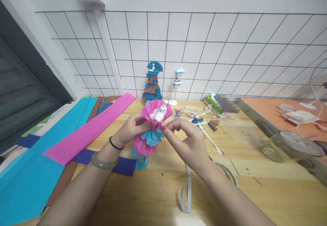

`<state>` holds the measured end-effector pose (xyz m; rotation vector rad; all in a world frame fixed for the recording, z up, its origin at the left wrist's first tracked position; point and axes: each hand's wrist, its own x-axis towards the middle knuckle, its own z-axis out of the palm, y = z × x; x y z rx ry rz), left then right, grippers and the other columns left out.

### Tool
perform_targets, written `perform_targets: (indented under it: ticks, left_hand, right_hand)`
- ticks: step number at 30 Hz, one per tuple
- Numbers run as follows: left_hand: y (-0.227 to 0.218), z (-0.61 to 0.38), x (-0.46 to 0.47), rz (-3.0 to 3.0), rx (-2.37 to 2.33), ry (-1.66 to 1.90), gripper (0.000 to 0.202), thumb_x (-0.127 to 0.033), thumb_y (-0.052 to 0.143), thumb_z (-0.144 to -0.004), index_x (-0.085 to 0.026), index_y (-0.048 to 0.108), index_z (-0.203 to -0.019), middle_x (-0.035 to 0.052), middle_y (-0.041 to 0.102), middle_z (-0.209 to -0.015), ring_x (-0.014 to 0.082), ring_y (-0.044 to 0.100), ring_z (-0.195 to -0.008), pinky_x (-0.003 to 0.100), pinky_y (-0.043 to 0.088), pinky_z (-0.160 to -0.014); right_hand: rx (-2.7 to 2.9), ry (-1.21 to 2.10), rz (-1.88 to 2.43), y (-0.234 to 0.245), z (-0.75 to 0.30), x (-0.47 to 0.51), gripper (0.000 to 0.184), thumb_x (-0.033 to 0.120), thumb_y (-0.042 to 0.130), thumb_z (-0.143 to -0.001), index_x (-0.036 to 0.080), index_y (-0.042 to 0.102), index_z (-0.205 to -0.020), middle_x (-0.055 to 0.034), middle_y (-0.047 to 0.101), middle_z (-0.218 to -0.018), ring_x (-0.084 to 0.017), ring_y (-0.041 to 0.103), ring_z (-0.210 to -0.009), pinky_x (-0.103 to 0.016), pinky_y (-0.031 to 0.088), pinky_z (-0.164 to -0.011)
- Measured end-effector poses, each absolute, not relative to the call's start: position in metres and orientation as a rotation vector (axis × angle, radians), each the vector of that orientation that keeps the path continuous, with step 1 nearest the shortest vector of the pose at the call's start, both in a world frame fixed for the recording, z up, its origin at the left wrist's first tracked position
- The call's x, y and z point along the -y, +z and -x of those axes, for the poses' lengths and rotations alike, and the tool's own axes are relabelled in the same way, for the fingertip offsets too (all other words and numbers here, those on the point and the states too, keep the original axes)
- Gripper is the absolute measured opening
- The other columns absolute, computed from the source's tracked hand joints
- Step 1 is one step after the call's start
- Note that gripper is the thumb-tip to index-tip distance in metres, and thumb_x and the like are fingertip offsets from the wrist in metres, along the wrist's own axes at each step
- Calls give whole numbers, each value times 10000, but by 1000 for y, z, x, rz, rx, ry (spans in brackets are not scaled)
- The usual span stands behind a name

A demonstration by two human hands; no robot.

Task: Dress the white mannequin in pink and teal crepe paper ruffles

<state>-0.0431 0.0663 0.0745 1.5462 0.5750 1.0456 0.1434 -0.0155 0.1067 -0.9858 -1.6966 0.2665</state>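
A small white dress form [159, 113] wears tiers of pink and blue crepe paper and leans in front of me above the table. My left hand [135, 129] grips its paper dress [146, 145] from the left, thumb laid across the ruffle. At the right edge of the pink fan-shaped collar [148, 109], my right hand [185, 139] pinches the pink paper between thumb and index finger. The lower tiers hang below my left hand, and its other fingertips are hidden behind the dress.
Crepe paper strips in pink [99, 127], light blue [51, 157] and dark blue [127, 166] lie at left. Behind stand a blue-brown dressed form [153, 83] and a white form [176, 83]. White tape [189, 188], paper scraps [213, 125] and a clear plate [242, 134] lie to the right.
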Motion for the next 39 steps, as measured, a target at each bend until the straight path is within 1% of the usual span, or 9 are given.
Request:
perform_targets:
  ticks: [2, 5, 11, 15, 20, 27, 34, 36, 39]
  left_hand:
    - [74, 43, -67, -1547, -577, 1056, 246, -322, 713, -725, -150, 685, -899, 53, 701, -866, 199, 644, -827, 293, 524, -735]
    - [74, 43, -67, -1539, -565, 1079, 271, -330, 713, -726, -149, 683, -925, 56, 701, -881, 194, 643, -830, 286, 521, -740]
    - [74, 42, -69, -1554, -538, 1077, 250, -327, 698, -743, -137, 686, -905, 61, 703, -876, 189, 649, -826, 278, 523, -738]
    - [74, 41, -68, -1548, -518, 1073, 239, -299, 701, -741, -140, 686, -919, 58, 711, -887, 201, 657, -836, 287, 529, -736]
    - [75, 41, -67, -1526, -497, 1062, 230, -246, 693, -753, -156, 685, -964, 51, 716, -916, 194, 663, -843, 280, 533, -746]
    - [76, 40, -66, -1538, -473, 1075, 214, -262, 693, -753, -154, 690, -939, 48, 717, -897, 188, 664, -830, 265, 532, -728]
    - [77, 38, -64, -1581, -473, 1058, 217, -247, 689, -759, -162, 688, -958, 41, 711, -907, 179, 659, -840, 257, 531, -737]
    - [77, 38, -64, -1576, -478, 1062, 233, -251, 690, -758, -166, 684, -975, 43, 711, -926, 184, 659, -858, 265, 533, -750]
    - [77, 38, -63, -1563, -502, 1062, 252, -262, 690, -757, -159, 678, -987, 57, 711, -951, 203, 658, -895, 282, 535, -770]
  right_hand:
    - [1699, 282, 979, 107, -143, 17, 98, 179, 592, -805, 206, 569, -714, 19, 599, -656, -121, 550, -629, -263, 453, -617]
    - [1703, 312, 955, 109, -143, 19, 102, 172, 588, -803, 203, 555, -712, 18, 596, -657, -121, 558, -632, -262, 450, -619]
    - [1674, 354, 934, 113, -143, 20, 103, 159, 575, -797, 194, 551, -702, 9, 603, -662, -122, 575, -641, -252, 454, -627]
    - [1624, 347, 1007, 112, -144, 17, 102, 153, 570, -788, 185, 566, -692, 8, 604, -648, -117, 552, -621, -241, 438, -612]
    - [1577, 369, 1073, 110, -145, 15, 96, 152, 562, -778, 185, 566, -687, 19, 581, -634, -110, 518, -610, -241, 418, -615]
    - [1549, 442, 1082, 109, -144, 14, 104, 182, 571, -784, 186, 562, -680, 18, 573, -634, -115, 517, -614, -249, 422, -613]
    - [1603, 419, 1026, 110, -141, 15, 68, 207, 602, -808, 181, 619, -747, 9, 610, -657, -112, 538, -620, -245, 441, -616]
    - [1614, 420, 1005, 109, -141, 16, 58, 202, 605, -813, 184, 614, -759, 11, 614, -669, -111, 545, -629, -247, 448, -625]
    - [1562, 421, 961, 108, -141, 16, 80, 210, 638, -796, 196, 562, -775, 24, 580, -691, -105, 535, -638, -245, 452, -624]
